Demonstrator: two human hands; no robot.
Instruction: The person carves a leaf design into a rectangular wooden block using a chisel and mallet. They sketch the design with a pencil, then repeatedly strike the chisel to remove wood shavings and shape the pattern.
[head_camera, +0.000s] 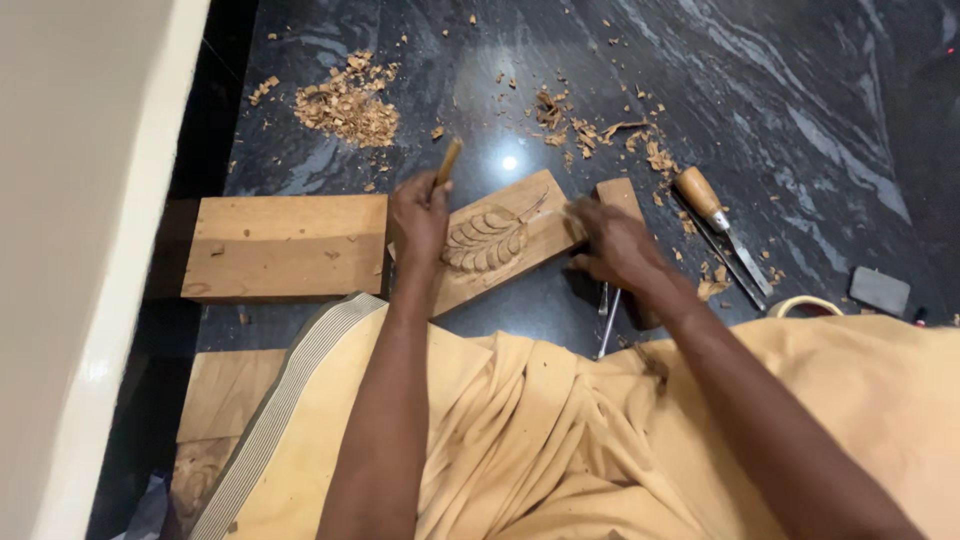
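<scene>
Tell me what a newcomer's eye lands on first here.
The leaf carving on the wooden board at centre, framed by both hands: the left hand grips a wooden tool handle, the right hand rests on the board's right end. Behind, wood shavings litter the dark floor, and a chisel lies to the right.

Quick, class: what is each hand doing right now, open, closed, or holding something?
Left hand: closed on a wooden tool handle.
Right hand: on the carved board; whether it grips anything cannot be told.
</scene>
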